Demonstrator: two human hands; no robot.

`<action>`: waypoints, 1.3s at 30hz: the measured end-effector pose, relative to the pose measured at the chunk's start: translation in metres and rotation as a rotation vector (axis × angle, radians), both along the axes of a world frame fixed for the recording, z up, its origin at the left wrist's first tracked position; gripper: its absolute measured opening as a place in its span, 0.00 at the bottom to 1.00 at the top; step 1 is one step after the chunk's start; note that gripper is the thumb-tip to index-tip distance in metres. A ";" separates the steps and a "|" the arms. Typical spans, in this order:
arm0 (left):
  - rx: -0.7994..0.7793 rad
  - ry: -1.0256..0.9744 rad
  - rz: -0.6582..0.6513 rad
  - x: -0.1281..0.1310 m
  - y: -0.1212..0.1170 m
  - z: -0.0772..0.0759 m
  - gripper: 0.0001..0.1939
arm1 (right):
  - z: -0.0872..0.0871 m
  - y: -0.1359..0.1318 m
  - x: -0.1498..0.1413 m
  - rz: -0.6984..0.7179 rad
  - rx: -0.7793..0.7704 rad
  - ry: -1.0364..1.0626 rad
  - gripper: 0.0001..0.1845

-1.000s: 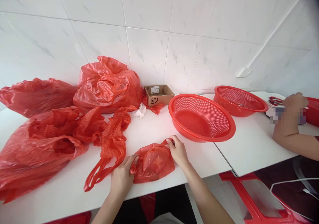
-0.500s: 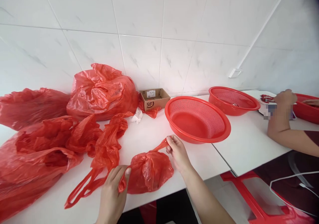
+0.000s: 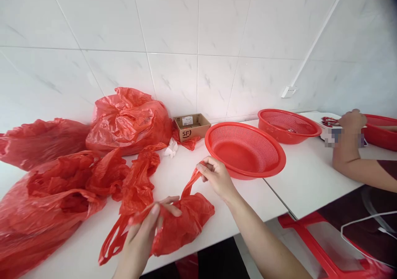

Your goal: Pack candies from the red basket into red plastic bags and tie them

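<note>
A filled red plastic bag (image 3: pixel 189 223) rests at the table's front edge, its contents hidden. My right hand (image 3: pixel 215 175) pinches one of its handles and holds it stretched up above the bag. My left hand (image 3: pixel 151 225) is at the bag's left side, thumb and fingers closed on red plastic that appears to be its other handle. Just left of that hand, a loose red plastic bag (image 3: pixel 136 183) lies crumpled with its handles trailing forward. Beyond my right hand stands a red plastic colander (image 3: pixel 245 169).
Large red bags (image 3: pixel 128 121) fill the table's left side. An open cardboard box (image 3: pixel 192 132) and a crumpled white tissue (image 3: pixel 171 147) lie near the wall. A second colander (image 3: pixel 288 126) stands farther right, where a co-worker's arm (image 3: pixel 350 146) rests beside a scale. A red stool (image 3: pixel 313 246) is below.
My right hand has drawn the handle up and leftward. My left hand has shifted, its fingers now reaching over the bag's left side. The bag looks tilted and pulled out of its rounder shape.
</note>
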State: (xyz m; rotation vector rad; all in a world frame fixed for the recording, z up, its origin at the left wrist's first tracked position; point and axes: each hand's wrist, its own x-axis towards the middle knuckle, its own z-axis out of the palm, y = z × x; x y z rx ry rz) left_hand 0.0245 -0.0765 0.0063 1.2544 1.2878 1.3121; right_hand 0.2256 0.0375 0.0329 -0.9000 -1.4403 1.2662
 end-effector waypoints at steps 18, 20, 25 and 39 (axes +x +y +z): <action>-0.046 -0.017 0.041 0.020 0.038 0.011 0.24 | 0.019 -0.007 -0.029 0.215 0.184 -0.438 0.09; -0.008 0.049 0.066 0.022 0.036 0.012 0.23 | 0.022 -0.009 -0.023 0.122 0.146 -0.288 0.08; -0.003 0.056 0.048 0.020 0.030 0.019 0.14 | 0.033 -0.037 -0.011 0.040 0.127 -0.148 0.09; 0.154 0.222 -0.270 0.005 0.037 0.016 0.04 | -0.001 -0.039 -0.004 0.215 0.278 -0.345 0.22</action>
